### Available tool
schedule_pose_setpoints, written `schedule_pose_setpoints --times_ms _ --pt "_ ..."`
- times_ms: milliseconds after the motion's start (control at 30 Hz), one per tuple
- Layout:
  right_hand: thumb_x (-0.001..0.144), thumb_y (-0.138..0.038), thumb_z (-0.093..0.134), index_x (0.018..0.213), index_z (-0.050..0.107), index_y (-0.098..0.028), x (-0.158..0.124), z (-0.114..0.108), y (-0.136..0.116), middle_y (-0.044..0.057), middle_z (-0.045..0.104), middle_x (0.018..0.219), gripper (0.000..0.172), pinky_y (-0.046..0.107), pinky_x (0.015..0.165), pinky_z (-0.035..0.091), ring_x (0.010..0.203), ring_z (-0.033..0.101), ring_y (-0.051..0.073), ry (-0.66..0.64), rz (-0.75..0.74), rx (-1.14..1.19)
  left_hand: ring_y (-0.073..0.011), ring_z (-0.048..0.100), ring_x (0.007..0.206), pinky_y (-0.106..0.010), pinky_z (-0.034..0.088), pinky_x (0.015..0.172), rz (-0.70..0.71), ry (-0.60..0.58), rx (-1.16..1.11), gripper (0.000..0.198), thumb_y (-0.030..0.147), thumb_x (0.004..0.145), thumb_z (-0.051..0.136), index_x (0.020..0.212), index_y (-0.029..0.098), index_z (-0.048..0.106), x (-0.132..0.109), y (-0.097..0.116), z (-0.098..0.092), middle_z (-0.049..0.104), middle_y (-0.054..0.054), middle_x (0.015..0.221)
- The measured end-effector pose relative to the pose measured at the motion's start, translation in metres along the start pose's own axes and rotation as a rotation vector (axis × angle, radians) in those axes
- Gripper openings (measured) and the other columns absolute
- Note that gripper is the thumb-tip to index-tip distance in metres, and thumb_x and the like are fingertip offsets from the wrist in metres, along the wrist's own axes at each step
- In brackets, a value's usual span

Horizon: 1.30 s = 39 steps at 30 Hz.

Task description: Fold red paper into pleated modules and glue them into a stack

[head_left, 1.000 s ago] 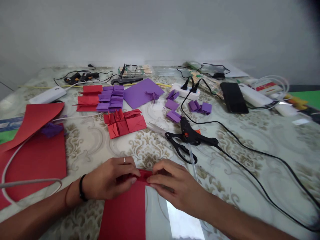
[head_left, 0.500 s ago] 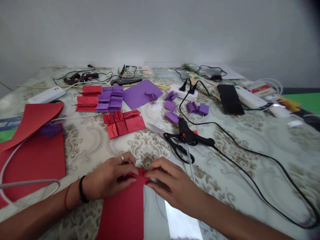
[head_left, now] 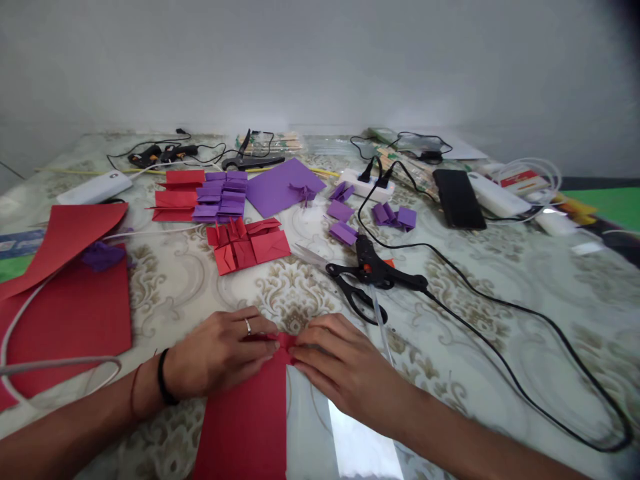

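Right grip point(head_left: 345, 363) on plain red paper point(head_left: 245, 427)

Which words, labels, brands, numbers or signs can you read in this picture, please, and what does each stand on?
No text can be read with certainty.
Red-and-white box at right: pale markings, too blurred to read.
Blue-and-white item at the left edge: patches only, no legible letters.
Stick packaging at the back: green markings, too small to read.
Red paper in the foreground: no writing shows.
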State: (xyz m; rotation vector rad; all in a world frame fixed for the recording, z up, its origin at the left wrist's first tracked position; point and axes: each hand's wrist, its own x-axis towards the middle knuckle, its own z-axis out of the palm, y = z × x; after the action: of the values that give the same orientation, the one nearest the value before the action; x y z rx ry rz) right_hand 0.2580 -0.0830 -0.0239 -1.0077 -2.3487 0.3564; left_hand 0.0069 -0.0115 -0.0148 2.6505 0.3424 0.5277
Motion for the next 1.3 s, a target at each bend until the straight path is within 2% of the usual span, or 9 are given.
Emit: schedule_pose_setpoints --times_ms 333,433,633,767,900,1000,1100,1200,1300 --pt "0.102 -0.016 0.058 0.12 0.068 -0.014 0.001 -0.002 -0.002 0.007 0.071 0.107 0.021 0.042 0.09 0.047 0.099 0.057 0.024 -0.102 -0.015 -0.068 -0.0224 0.063 0.098 -0.037 0.056 0.083 0.044 -0.083 0.109 0.017 0.013 0.101 0.054 0.107 0.016 0.07 0.003 0.003 -0.006 0.071 -0.01 0.121" --pt "0.103 -0.016 0.057 0.12 0.068 -0.014 0.001 -0.003 -0.002 0.007 0.071 0.109 0.021 0.042 0.093 0.045 0.101 0.057 0.025 -0.108 -0.029 -0.093 -0.022 0.063 0.094 -0.036 0.056 0.08 0.061 -0.067 0.121 0.014 0.014 0.1 0.056 0.103 0.015 0.07 0.001 0.003 -0.004 0.073 -0.01 0.118" --pt "0.101 -0.014 0.057 0.111 0.07 -0.012 0.001 -0.004 -0.004 0.007 0.074 0.105 0.016 0.041 0.094 0.042 0.098 0.059 0.023 -0.086 -0.051 -0.112 -0.0208 0.065 0.09 -0.033 0.056 0.075 0.073 0.032 0.139 0.015 0.013 0.1 0.058 0.112 0.013 0.068 0.002 0.003 -0.003 0.077 -0.008 0.109" --pt "0.101 -0.015 0.057 0.106 0.071 -0.012 0.001 -0.006 -0.005 0.006 0.074 0.102 0.015 0.041 0.096 0.041 0.099 0.06 0.023 -0.049 -0.063 -0.094 -0.0198 0.067 0.087 -0.032 0.057 0.072 0.085 0.071 0.138 0.012 0.015 0.102 0.058 0.109 0.013 0.068 0.005 0.003 -0.004 0.078 -0.008 0.104" --pt "0.101 -0.015 0.056 0.093 0.071 -0.012 0.001 -0.007 -0.005 0.006 0.074 0.095 0.017 0.041 0.094 0.043 0.096 0.06 0.023 -0.006 -0.05 -0.068 -0.0205 0.068 0.087 -0.032 0.058 0.071 0.065 0.076 0.115 0.011 0.014 0.101 0.059 0.108 0.014 0.068 0.006 0.003 -0.005 0.078 -0.008 0.104" --pt "0.102 -0.015 0.055 0.09 0.07 -0.013 0.0 -0.006 -0.004 0.006 0.073 0.092 0.019 0.04 0.091 0.044 0.092 0.061 0.022 0.009 -0.043 -0.058 -0.0216 0.069 0.089 -0.033 0.058 0.073 0.069 0.066 0.097 0.011 0.014 0.1 0.062 0.108 0.015 0.068 0.004 0.001 -0.005 0.078 -0.008 0.105" --pt "0.102 -0.016 0.054 0.093 0.069 -0.013 0.0 -0.005 -0.004 0.007 0.072 0.095 0.017 0.041 0.089 0.046 0.091 0.061 0.023 0.005 -0.032 -0.062 -0.0238 0.068 0.103 -0.037 0.06 0.088 0.001 0.009 0.075 0.018 0.017 0.1 0.062 0.116 0.018 0.068 0.0 -0.002 -0.002 0.074 -0.01 0.119" --pt "0.103 -0.02 0.054 0.098 0.067 -0.014 0.0 -0.005 -0.003 0.009 0.071 0.102 0.015 0.042 0.089 0.047 0.095 0.06 0.025 0.004 0.025 -0.041 -0.0261 0.064 0.113 -0.042 0.058 0.097 -0.112 0.024 0.052 0.037 0.024 0.098 0.066 0.134 0.02 0.06 -0.003 -0.002 0.004 0.069 -0.012 0.126" --pt "0.103 -0.028 0.057 0.112 0.065 -0.012 0.0 -0.004 -0.002 0.012 0.069 0.109 0.02 0.045 0.091 0.049 0.101 0.059 0.028 -0.014 0.116 -0.027 -0.0277 0.062 0.116 -0.045 0.057 0.099 -0.217 0.037 0.016 0.036 0.022 0.095 0.067 0.13 0.02 0.062 -0.002 0.001 0.008 0.065 -0.013 0.126"
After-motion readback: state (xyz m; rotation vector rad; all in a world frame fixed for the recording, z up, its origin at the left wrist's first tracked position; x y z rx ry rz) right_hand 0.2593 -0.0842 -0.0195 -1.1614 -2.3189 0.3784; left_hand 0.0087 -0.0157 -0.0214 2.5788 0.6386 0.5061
